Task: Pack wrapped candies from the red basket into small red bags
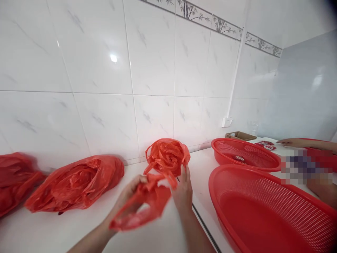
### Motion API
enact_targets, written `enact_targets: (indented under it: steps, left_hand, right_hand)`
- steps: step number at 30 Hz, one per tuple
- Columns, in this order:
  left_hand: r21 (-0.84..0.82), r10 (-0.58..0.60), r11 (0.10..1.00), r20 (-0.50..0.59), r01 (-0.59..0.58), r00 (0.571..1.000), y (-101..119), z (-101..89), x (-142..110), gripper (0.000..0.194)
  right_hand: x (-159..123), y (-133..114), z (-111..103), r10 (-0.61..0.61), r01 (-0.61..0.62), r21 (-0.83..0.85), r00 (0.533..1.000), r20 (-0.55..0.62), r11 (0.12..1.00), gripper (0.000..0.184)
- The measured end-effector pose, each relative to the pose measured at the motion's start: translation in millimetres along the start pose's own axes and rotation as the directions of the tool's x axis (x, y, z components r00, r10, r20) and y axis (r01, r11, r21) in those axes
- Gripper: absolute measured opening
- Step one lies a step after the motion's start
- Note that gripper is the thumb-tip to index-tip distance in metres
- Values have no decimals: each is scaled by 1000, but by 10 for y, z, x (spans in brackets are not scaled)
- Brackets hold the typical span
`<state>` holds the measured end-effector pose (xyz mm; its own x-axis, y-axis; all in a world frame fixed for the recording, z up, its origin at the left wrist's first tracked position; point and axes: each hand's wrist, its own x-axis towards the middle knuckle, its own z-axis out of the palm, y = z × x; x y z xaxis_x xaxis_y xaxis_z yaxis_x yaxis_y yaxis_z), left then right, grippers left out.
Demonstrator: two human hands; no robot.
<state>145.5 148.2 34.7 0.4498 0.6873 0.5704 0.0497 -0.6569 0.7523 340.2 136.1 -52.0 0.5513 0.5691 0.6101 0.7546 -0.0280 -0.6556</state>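
Note:
A thin red plastic bag hangs crumpled between my two hands above the white table, its lower part slightly blurred. My left hand is closed on the bag's left side, its fingertips partly hidden by the film. At the bag's right edge, my right hand pinches the film, with its fingers pointing up and its thumb mostly hidden. Just behind the hands, against the wall, sits a bundled red plastic bag with its loops loose. The right fingertips overlap its lower right side in view.
Two more red bag bundles lie to the left. On the right stand a large red basket and another red basket holding a small packet. Beyond are a cardboard box, red packets and another person's hand.

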Motion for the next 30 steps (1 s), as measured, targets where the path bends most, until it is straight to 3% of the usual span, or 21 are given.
enact_targets:
  steps: [1, 3, 7, 9, 12, 14, 18, 19, 21, 24, 27, 30]
  left_hand:
    - [101, 0, 995, 104, -10, 995, -48, 49, -178, 16]
    - [260, 4, 964, 210, -60, 978, -128, 96, -471, 25]
    - [506, 18, 837, 353, -207, 936, -227, 44, -827, 89]
    - [556, 12, 800, 362, -227, 932, -264, 19, -930, 110]
    - [561, -4, 809, 298, -172, 954, -323, 22, -1030, 120]
    - [538, -37, 835, 267, -117, 963, -366, 35, -1066, 119]
    - [436, -47, 897, 256, -72, 966, -455, 45, -1087, 112]
    - [408, -46, 911, 241, -59, 969, -474, 40, -1084, 110]
    - [363, -74, 932, 169, 8, 983, -504, 19, -1066, 103]
    - [282, -150, 945, -67, 163, 986, -514, -39, -1008, 89]
    - [154, -201, 956, -272, 248, 941, -488, -97, -934, 80]
    - [68, -252, 955, -336, 290, 908, -464, -136, -882, 76]
  right_hand:
    - [-10, -15, -34, 7, -7, 24, 1000, -17, 1000, 63]
    - [-57, -36, -106, 49, -46, 107, 999, -19, 993, 57]
    - [-230, -24, -231, 126, -162, 247, 980, 157, 955, 36]
    - [-317, -6, -284, 124, -207, 274, 948, 293, 939, 35]
    - [-409, -17, -370, 80, -248, 330, 891, 447, 911, 45]
    - [-454, -74, -432, 23, -282, 391, 835, 550, 876, 51]
    - [-540, -253, -499, -72, -501, 488, 641, 764, 715, 44]
    - [-557, -280, -492, -69, -552, 496, 620, 782, 671, 44]
    - [-572, -277, -454, 2, -623, 510, 635, 773, 593, 36]
    - [-531, -143, -400, 175, -691, 540, 679, 713, 481, 20]
    - [-441, 31, -419, 280, -700, 601, 710, 646, 387, 22]
    - [-353, 143, -502, 331, -697, 663, 715, 616, 273, 28]
